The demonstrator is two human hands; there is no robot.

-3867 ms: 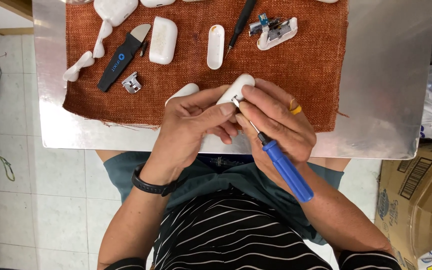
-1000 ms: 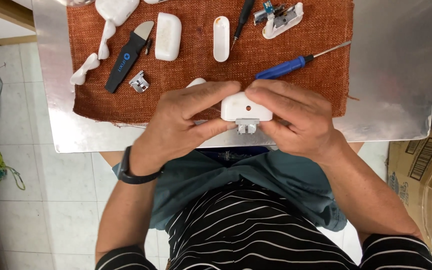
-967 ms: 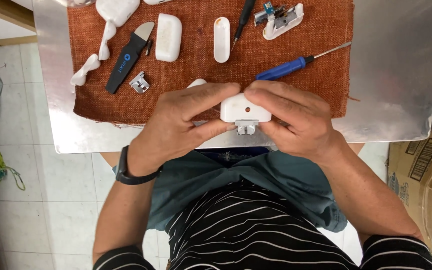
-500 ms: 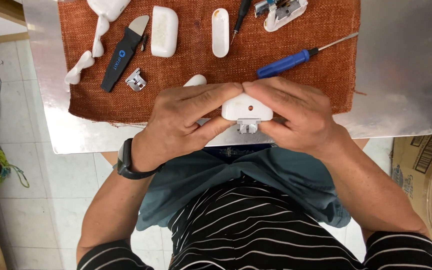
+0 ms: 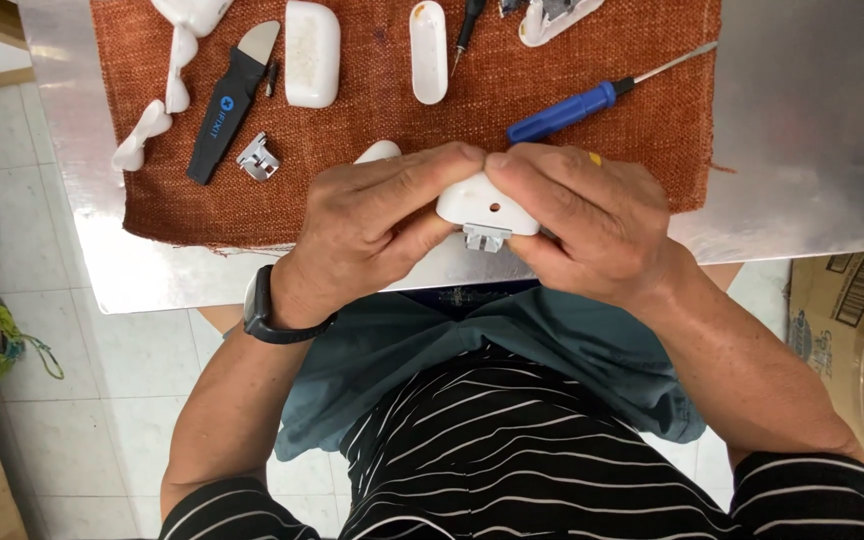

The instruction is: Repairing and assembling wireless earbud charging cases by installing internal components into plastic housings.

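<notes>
Head view: left hand [image 5: 377,225] and right hand [image 5: 582,220] both closed around small white plastic shell with metal hinge clip [image 5: 482,212], held over the near table edge. Blue-handled screwdriver [image 5: 572,108] lies at 1 o'clock on rust-orange woven cloth [image 5: 372,110]. Judgement: keep thumb pressure even and the clip facing up.

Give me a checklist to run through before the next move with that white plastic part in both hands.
1. White plastic part held by both hands: ok, left hand and right hand pinch it.
2. Metal clip on its underside in view: ok.
3. Small hole on its face uncovered: ok.
4. Blue screwdriver within reach: ok, lying on the orange cloth.
5. Black pry tool set aside: ok.
6. Clip firmly seated: cannot tell.
</notes>
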